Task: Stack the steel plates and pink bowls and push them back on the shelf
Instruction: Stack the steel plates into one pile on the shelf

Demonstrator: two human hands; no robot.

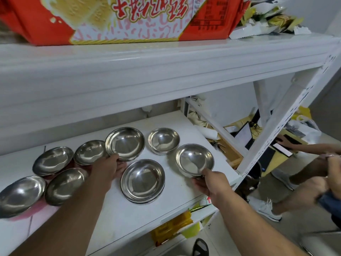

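Several steel plates and steel-lined bowls lie on the white shelf (103, 215). My left hand (108, 169) grips the near rim of a steel plate (125, 143), lifted a little above the board. My right hand (208, 182) holds a steel bowl (194, 159) by its near edge at the shelf's right front. Between my hands rests a stack of steel plates (143, 181). Another steel bowl (163, 140) stands further back. At the left sit several bowls with pink outsides (21, 194), (65, 184), (53, 160), (90, 152).
An upper shelf beam (129, 74) hangs low over the dishes, carrying a red box (118, 17). A slanted white upright (287, 115) bounds the right side. Another person's legs and hands (313, 172) are at the right, near a phone (282, 149). Yellow packets (175, 228) lie below.
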